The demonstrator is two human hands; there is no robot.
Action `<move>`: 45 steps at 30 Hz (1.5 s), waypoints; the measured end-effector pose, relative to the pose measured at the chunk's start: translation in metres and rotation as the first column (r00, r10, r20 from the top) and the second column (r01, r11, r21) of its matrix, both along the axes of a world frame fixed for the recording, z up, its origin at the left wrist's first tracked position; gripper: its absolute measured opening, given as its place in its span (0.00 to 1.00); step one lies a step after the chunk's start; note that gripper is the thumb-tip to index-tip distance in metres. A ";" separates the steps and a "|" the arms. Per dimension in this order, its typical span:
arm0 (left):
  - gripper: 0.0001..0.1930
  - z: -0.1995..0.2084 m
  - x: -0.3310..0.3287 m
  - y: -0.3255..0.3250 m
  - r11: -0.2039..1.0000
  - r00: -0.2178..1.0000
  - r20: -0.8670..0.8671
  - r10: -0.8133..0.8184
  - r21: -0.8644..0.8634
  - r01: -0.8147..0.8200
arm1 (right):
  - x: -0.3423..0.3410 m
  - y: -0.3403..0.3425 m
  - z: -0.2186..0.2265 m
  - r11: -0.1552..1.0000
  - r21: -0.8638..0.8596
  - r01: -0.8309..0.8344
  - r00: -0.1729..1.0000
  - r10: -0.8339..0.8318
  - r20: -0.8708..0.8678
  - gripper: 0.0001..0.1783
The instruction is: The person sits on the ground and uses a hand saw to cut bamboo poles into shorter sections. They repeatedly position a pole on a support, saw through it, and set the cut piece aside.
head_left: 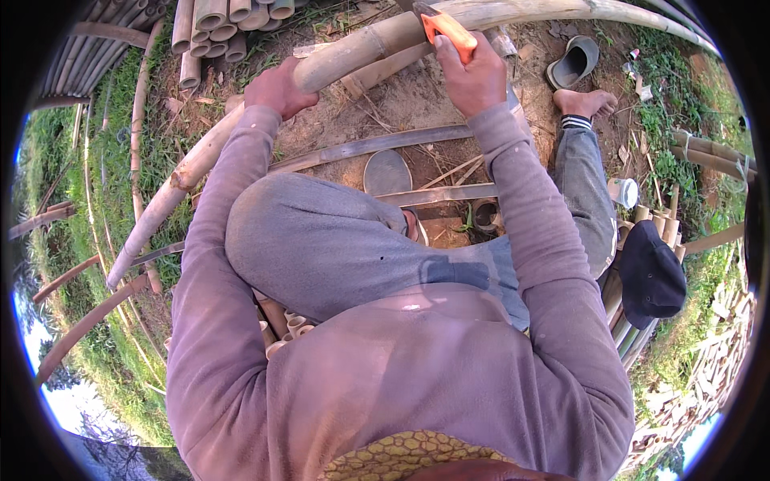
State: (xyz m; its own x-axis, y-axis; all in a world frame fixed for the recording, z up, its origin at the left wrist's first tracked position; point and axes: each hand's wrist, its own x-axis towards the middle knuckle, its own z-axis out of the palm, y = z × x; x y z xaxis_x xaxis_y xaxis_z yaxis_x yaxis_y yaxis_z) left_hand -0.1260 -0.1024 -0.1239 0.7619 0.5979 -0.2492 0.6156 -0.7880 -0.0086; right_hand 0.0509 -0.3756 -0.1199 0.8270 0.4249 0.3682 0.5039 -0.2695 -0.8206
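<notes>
Long bamboo pole (pixel 241 128) lying diagonally across bare ground before me. My left hand (pixel 277 88) clasps it (fingers wrapped over); my right hand (pixel 473 76) is closed around the orange-handled saw (pixel 447 30) set against it.

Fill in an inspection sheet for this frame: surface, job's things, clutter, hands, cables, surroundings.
Surface: bare dirt ground with grass at the edges.
Job's things: long bamboo pole lying slantwise; saw with an orange handle set on it.
Clutter: cut bamboo tubes stacked, split bamboo strips, dark cap, sandal, small white cup.
Hands: left hand grips the pole; right hand grips the saw handle.
Cables: nothing seen.
Surroundings: outdoors, grass and more bamboo poles; a bare foot on the ground.
</notes>
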 end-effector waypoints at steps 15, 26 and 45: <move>0.41 0.004 0.000 -0.010 0.999 0.998 -0.048 0.032 -0.003 -0.032 | -0.049 -0.095 -0.016 0.997 0.047 -0.062 0.988 0.068 -0.138 0.13; 0.40 -0.001 -0.010 -0.003 1.000 0.999 -0.026 0.027 -0.013 -0.028 | -0.120 -0.199 0.032 0.992 -0.114 -0.053 0.994 0.041 -0.103 0.15; 0.38 0.000 -0.008 -0.006 0.999 1.000 -0.005 0.031 -0.012 -0.031 | -0.120 -0.201 0.080 0.985 -0.143 -0.094 0.996 0.095 -0.005 0.15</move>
State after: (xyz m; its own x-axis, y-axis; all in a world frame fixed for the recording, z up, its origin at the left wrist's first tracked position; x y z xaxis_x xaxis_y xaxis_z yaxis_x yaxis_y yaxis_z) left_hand -0.1341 -0.1079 -0.1244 0.7420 0.6180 -0.2598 0.6395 -0.7688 -0.0022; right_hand -0.0688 -0.5771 -0.0397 0.7801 0.5494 0.2994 0.5338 -0.3349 -0.7765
